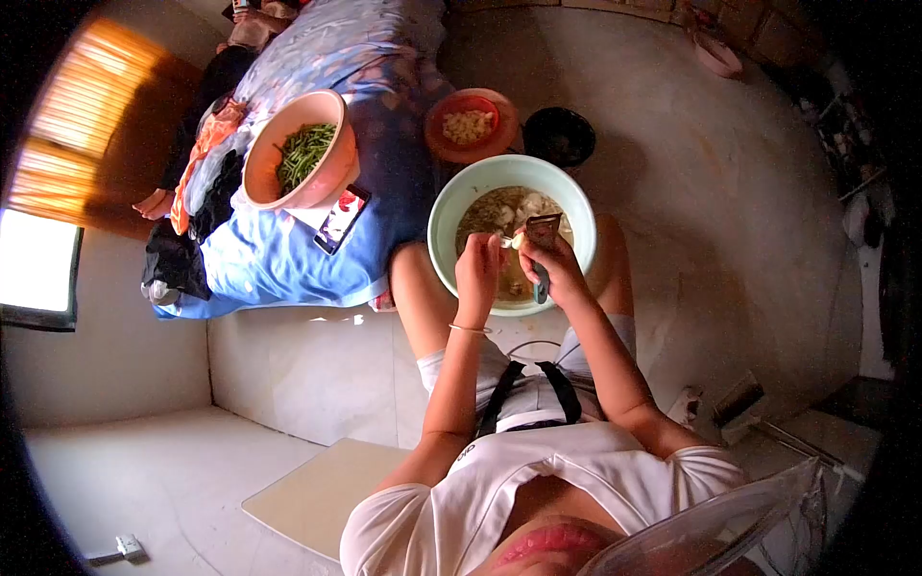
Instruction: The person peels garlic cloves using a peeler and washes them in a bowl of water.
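Note:
A large pale green basin (443,226) sits between the person's knees, holding murky water with whitish pieces in it. Above the water, my left hand (480,269) is closed in a pinch, with a small whitish piece (507,242) at its fingertips. Close beside it on the right, my right hand (557,266) is wrapped round a knife (543,227) with a wide, brownish blade and a dark green handle. The thumb and fingertips of the right hand also touch the whitish piece, near the blade.
A bed (384,178) on the left bears a pink bowl (259,173) of green beans and a phone (342,219). Beyond the basin stand a red bowl (469,120) of pale pieces and a black bowl (559,137). Another person's foot (152,204) shows at far left.

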Motion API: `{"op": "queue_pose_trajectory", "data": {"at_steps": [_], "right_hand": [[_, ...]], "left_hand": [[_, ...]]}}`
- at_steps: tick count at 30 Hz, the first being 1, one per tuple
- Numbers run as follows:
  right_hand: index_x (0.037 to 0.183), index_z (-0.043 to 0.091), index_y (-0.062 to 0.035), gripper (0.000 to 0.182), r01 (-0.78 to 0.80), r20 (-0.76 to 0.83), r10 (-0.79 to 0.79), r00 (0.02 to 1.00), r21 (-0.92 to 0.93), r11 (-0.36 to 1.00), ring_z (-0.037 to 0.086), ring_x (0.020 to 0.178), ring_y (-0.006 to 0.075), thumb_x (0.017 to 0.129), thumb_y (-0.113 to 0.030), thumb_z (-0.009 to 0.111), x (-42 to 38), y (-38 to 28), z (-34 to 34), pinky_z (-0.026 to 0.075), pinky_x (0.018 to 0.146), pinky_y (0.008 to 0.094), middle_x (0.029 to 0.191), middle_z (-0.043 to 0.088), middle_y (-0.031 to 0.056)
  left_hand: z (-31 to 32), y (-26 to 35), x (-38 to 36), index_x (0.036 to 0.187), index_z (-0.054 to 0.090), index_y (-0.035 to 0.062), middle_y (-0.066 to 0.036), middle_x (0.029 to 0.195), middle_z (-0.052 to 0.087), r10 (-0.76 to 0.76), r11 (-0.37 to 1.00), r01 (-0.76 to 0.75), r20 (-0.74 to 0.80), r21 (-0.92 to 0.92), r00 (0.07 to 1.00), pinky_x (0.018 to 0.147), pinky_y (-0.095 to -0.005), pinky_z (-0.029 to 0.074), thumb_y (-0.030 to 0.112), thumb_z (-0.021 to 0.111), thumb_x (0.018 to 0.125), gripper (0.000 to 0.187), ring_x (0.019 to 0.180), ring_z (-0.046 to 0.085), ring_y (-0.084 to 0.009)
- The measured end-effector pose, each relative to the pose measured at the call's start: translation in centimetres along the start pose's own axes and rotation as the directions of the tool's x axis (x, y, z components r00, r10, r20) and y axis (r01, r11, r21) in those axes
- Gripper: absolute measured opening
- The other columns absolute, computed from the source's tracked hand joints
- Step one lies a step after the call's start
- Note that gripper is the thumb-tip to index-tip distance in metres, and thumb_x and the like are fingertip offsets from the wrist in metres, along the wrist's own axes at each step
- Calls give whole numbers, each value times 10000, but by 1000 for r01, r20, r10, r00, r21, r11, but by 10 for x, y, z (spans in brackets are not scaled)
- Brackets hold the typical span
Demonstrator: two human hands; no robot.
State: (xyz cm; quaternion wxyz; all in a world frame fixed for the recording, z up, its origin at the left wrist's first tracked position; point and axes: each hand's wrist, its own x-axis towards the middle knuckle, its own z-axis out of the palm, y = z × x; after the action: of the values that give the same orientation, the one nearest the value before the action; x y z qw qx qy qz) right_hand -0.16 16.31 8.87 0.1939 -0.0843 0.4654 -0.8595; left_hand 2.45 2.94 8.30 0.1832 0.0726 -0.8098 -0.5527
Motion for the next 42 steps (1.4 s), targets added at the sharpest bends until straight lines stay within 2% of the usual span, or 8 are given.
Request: {"op": "queue_pose_trajectory", "data": {"at_steps": [8, 13, 19, 22, 25, 30, 33, 42], "right_hand": [[1037, 481, -73, 334, -161, 228, 77, 971, 377, 912, 339, 416, 54, 799, -260, 621, 2, 2, -7, 284, 388, 170, 609, 448, 25], [1031, 484, -60, 322, -145, 215, 77, 974, 319, 937, 344, 411, 62, 801, -239, 620, 0, -6, -3, 284, 384, 182, 606, 448, 28], [1002, 516, -35, 253, 3, 18, -4, 1000, 70, 998, 417, 450, 69, 797, -147, 612, -1, -6, -4, 318, 398, 193, 655, 504, 26], [983, 542, -28, 231, 34, -81, -46, 996, -153, 988, 457, 486, 65, 779, -94, 627, 0, -6, -6, 353, 416, 201, 708, 544, 17], [971, 539, -23, 275, 72, -58, -89, 994, -249, 966, 495, 537, 61, 757, -144, 663, -1, -7, -6, 398, 438, 198, 772, 572, 23], [983, 543, -41, 258, 6, -74, -52, 996, -522, 853, 539, 625, 97, 764, -131, 645, -1, -13, -1, 429, 510, 223, 811, 573, 33], [989, 540, -36, 259, 381, 141, -420, 897, -729, 569, 561, 739, 175, 757, -103, 634, 7, -3, -4, 448, 637, 280, 841, 562, 72], [1031, 543, -72, 286, 392, 217, -379, 900, -783, 483, 551, 813, 248, 753, -41, 603, 2, -8, 3, 438, 703, 317, 860, 524, 102]], "left_hand": [[18, -101, 27, 828, 526, 26, -172, 719, 601, 7, 803, -191, 312, 564, 950, 575, -414, 458, 114, 497, 788, 101, 677, 590, -337], [41, -152, 31, 909, 593, 58, -186, 790, 613, -181, 753, -463, 824, 467, 538, 669, -414, 485, 164, 448, 753, 237, 757, 595, -346], [38, -134, 14, 846, 632, 121, -66, 919, 584, -290, 638, -236, 512, 733, 808, 825, -555, 363, 222, 468, 780, 204, 998, 521, -249], [16, -90, 20, 816, 640, 115, -58, 912, 590, 41, 611, -332, 391, 718, 920, 885, -475, 315, 245, 561, 757, 164, 987, 501, -235], [-1, -65, 19, 798, 636, 89, -65, 911, 594, 323, 756, -401, 237, 518, 916, 852, -429, 350, 223, 576, 766, 151, 954, 511, -250], [-21, 6, 10, 983, 581, -39, -131, 955, 568, 84, 988, -58, 188, -141, 979, 762, -252, 435, 111, 513, 861, 205, 878, 559, -201], [-24, 26, 4, 984, 585, -31, -118, 941, 567, 50, 983, -4, 251, -182, 967, 731, -240, 439, 92, 518, 857, 189, 835, 560, -179], [-26, 23, -1, 948, 592, -27, -122, 804, 582, 183, 982, -190, 239, 7, 954, 567, -258, 446, 40, 543, 815, 157, 641, 566, -189]]}}
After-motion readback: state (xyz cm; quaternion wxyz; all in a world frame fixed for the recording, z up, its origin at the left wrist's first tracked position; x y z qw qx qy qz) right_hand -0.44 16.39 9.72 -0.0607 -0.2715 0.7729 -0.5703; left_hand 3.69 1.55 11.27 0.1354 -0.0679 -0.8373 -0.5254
